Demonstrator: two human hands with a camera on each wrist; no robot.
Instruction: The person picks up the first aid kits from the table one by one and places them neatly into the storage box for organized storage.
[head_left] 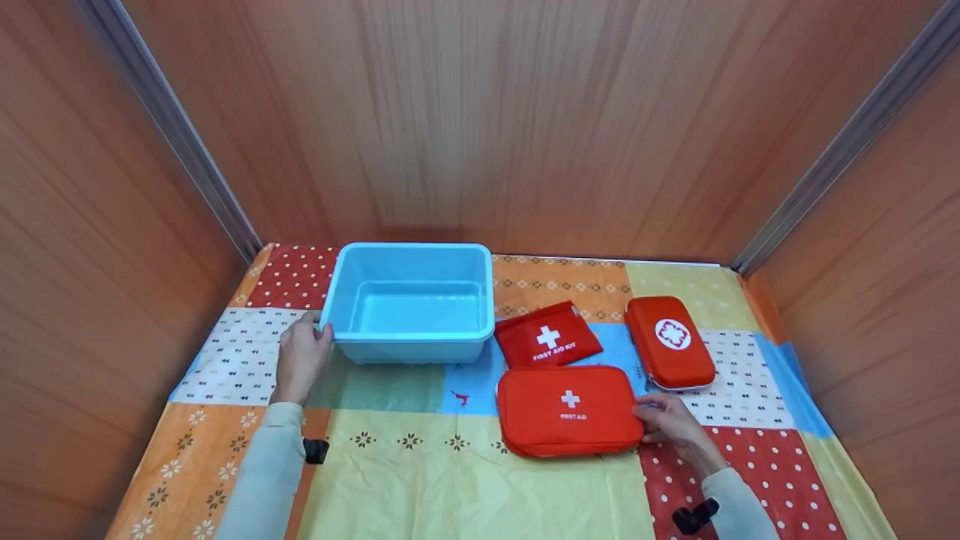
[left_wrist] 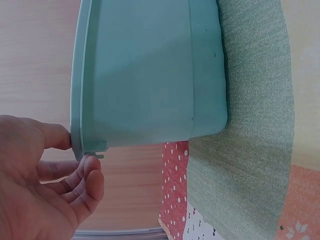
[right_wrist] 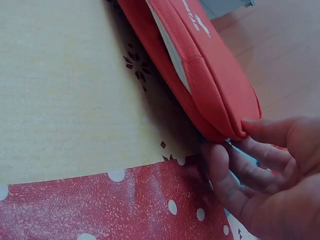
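Here, hands [head_left: 304, 356] [head_left: 670, 427] pinching tub [head_left: 411, 352] and "FIRST AID" pouch [head_left: 568, 427], "FIRST AID KIT" packet [head_left: 523, 341] behind

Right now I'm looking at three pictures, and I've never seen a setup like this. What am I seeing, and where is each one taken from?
There is no machine here: these are a person's two bare hands. The wide picture comes from a camera worn on the head, looking forward and down. The other two come from cameras worn on the wrists, each showing its own hand up close.

On the patchwork-patterned cloth stand a blue tub and three red items: a larger pouch marked "First Aid", a smaller pouch just behind it, and a case with a white round emblem.

The left hand pinches the tub's rim at a corner; the right hand grips the larger pouch's right end.
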